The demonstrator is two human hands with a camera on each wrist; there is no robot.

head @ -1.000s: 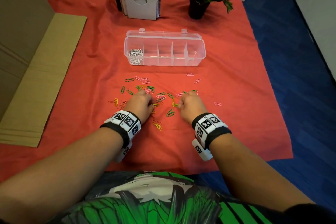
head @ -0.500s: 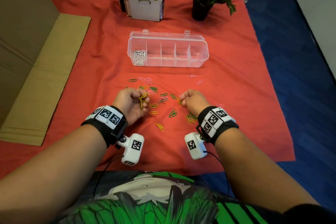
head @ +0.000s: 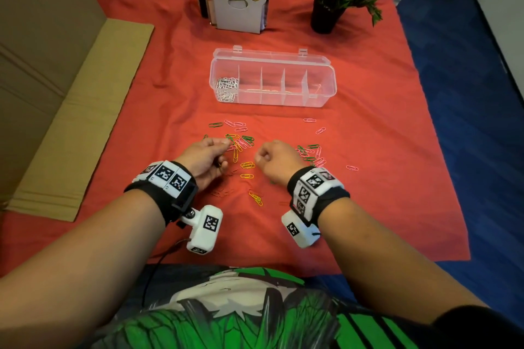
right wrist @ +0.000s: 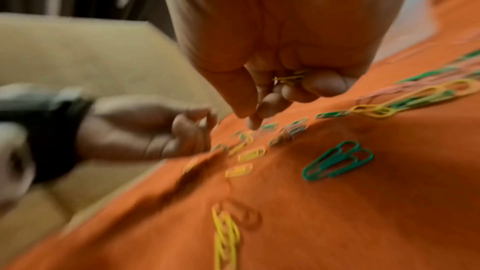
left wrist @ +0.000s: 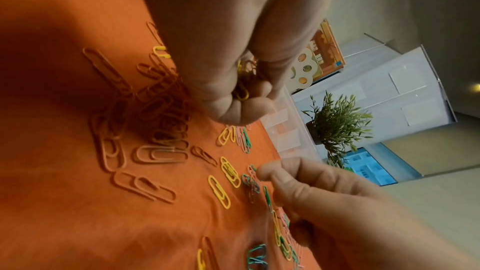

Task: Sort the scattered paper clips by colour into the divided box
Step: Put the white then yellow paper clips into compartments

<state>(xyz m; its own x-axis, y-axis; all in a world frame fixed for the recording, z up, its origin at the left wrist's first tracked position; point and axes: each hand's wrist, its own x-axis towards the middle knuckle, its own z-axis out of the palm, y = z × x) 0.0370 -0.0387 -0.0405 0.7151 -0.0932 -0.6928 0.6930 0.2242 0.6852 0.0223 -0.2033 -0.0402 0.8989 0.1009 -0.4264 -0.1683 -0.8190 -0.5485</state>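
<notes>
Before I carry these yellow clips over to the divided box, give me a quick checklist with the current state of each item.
1. Left hand grips yellow clips: ok.
2. Right hand holds yellow clips: ok.
3. Only yellow in each fist: cannot tell.
4. Divided box lid open: ok.
5. Free compartment for yellow: ok; only the left end holds white clips.
6. All yellow collected: not ok, loose yellow clips remain on the cloth.

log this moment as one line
left hand: holds yellow clips | right hand: holds yellow clips | box: white clips only
</notes>
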